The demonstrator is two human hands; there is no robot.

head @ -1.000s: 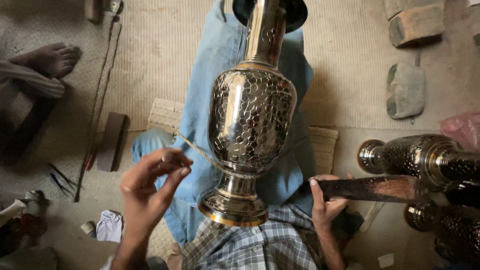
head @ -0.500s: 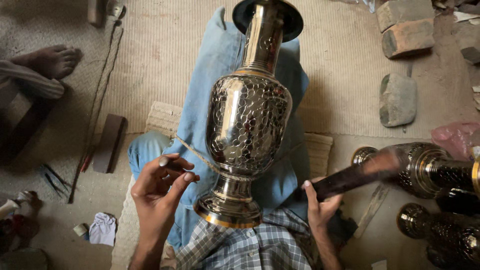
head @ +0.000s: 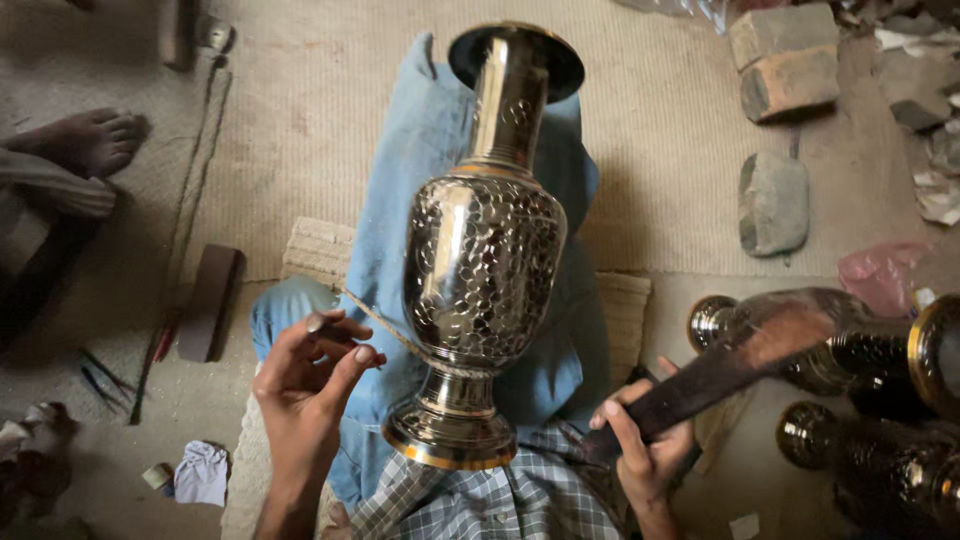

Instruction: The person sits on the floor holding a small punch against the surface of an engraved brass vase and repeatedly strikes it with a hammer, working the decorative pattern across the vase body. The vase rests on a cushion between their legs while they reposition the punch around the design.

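Woven matting (head: 300,150) is covering the workshop floor, with stone blocks (head: 785,60) sitting at upper right and a bare foot (head: 85,145) of another person showing at left. Engraved metal vase (head: 487,270) is lying along the seated person's blue-trousered leg (head: 400,200), foot end toward the body, flared mouth pointing away.

Left hand (head: 310,375) is pinching a thin chisel-like tool (head: 375,322), tip resting just above the vase's foot. Right hand (head: 645,445) is gripping the handle of a dark wooden mallet (head: 735,365), raised and blurred.

Handling judgement: vase is looking heavy, rigid and polished, so likely slippery; narrow neck and waisted stem above the foot are appearing the securest holds. Engraved belly is looking prone to dents.

Similar dark vases (head: 860,420) are lying at right. No labels or signs legible; a pink plastic bag (head: 880,275) is sitting near them, a white rag (head: 200,472) at lower left.
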